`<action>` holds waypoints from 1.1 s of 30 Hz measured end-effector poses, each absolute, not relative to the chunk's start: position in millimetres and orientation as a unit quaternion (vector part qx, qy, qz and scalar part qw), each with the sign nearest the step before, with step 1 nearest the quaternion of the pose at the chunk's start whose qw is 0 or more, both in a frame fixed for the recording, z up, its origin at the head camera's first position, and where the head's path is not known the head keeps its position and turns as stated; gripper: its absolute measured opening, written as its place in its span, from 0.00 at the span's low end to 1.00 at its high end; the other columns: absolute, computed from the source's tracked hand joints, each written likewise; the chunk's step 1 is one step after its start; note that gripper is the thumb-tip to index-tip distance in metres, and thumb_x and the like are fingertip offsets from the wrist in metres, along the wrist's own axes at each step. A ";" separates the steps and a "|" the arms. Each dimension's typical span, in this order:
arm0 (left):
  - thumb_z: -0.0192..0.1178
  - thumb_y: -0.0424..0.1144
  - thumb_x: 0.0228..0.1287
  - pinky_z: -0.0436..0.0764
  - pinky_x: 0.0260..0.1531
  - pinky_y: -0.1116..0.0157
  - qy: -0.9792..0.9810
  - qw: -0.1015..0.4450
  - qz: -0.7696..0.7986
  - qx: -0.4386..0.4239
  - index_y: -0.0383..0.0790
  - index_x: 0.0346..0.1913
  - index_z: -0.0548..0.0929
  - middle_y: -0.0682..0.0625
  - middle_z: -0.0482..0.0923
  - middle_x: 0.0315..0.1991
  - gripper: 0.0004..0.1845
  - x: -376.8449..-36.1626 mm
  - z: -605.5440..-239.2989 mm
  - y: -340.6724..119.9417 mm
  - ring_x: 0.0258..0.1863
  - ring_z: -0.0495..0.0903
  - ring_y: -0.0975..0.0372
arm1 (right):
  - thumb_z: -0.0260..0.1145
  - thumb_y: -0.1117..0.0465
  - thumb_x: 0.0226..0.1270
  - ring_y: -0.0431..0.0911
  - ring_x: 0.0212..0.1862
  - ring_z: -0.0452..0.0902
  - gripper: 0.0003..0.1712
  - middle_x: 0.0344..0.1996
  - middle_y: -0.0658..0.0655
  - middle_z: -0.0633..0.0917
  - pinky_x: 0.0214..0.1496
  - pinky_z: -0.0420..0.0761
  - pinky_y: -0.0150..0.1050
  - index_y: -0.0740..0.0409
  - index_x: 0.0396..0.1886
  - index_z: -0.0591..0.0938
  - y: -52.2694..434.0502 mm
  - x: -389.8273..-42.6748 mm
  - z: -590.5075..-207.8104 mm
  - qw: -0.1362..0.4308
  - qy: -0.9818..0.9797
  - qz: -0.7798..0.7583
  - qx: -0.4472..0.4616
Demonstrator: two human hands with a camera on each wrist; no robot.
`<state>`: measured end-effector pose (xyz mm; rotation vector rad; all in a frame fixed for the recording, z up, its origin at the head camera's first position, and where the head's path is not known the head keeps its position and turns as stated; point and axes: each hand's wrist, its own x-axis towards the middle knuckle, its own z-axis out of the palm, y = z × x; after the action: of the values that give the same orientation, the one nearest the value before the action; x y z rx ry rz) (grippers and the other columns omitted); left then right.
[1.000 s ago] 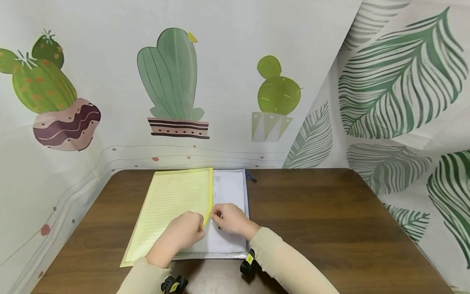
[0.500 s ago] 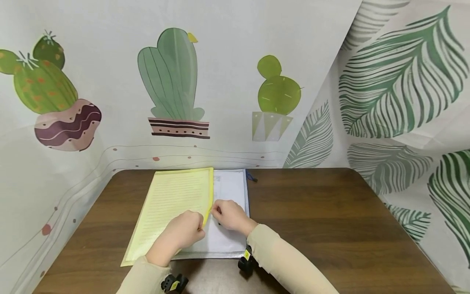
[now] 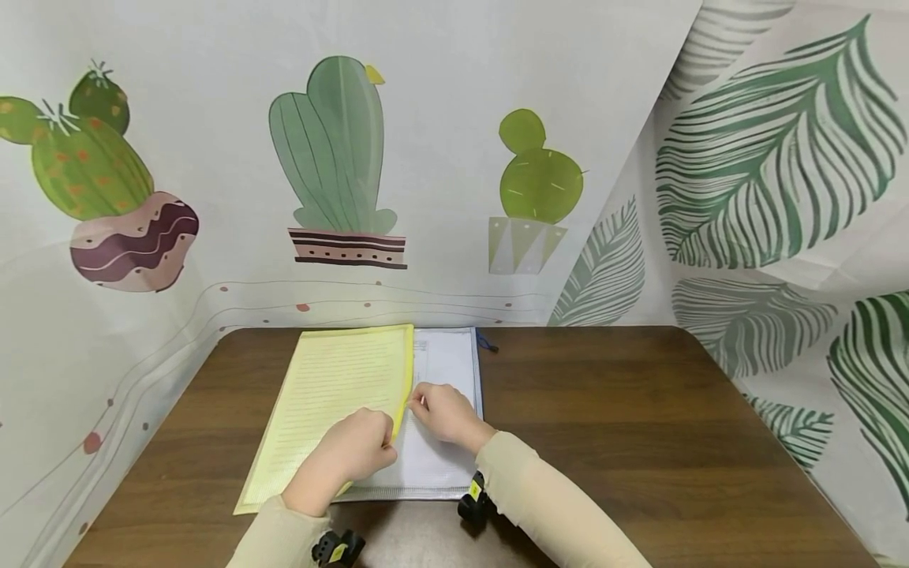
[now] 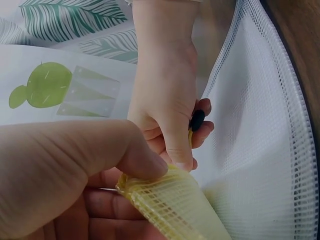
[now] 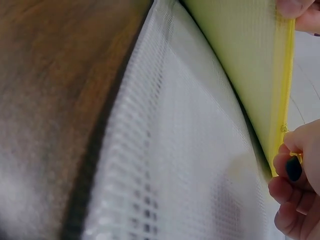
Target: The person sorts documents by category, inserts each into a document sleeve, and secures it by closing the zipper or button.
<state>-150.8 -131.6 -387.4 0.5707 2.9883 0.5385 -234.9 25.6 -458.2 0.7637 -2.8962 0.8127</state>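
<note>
A yellow mesh zip pouch [image 3: 337,383] with lined paper inside lies over a white mesh zip pouch [image 3: 433,473], its right edge lifted. My left hand [image 3: 355,446] pinches that edge near its front end, thumb on top of the mesh in the left wrist view. Farther along the same edge, my right hand [image 3: 446,414] pinches the zipper pull between thumb and fingers. A dark end piece [image 5: 293,168] of the pull cord shows among the right fingers. Beside them, the yellow zipper [image 5: 288,80] runs straight between the two hands.
Both pouches lie at the back middle-left of a brown wooden table [image 3: 604,426]. A blue cord [image 3: 486,341] sticks out from the white pouch's far right corner. Behind the table hangs a cloth printed with cacti [image 3: 341,158] and leaves.
My right hand has slid a short way along the yellow edge, away from me, still pinching the zipper pull. My left hand has kept its place on the pouch.
</note>
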 end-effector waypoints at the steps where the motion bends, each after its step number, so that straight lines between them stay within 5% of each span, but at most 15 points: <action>1: 0.56 0.28 0.41 0.49 0.14 0.71 0.967 0.027 0.174 0.184 0.47 0.11 0.58 0.60 0.49 0.09 0.18 -150.8 -387.2 -131.4 0.13 0.49 0.68 | 0.60 0.55 0.67 0.35 0.19 0.67 0.07 0.18 0.44 0.78 0.22 0.67 0.29 0.52 0.33 0.82 25.5 -235.5 -458.2 0.019 -0.934 0.261 0.245; 33: 0.58 0.30 0.41 0.54 0.14 0.70 0.967 0.052 0.177 0.174 0.44 0.11 0.64 0.58 0.56 0.10 0.14 -148.4 -385.9 -131.7 0.12 0.56 0.66 | 0.60 0.53 0.67 0.37 0.21 0.69 0.08 0.25 0.46 0.84 0.24 0.69 0.31 0.49 0.36 0.83 18.8 -246.9 -453.9 0.020 -0.949 0.233 0.209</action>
<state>-148.4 -131.7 -385.9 0.5284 2.9433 0.5373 -246.9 18.8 -453.9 0.6498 -2.9457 0.7231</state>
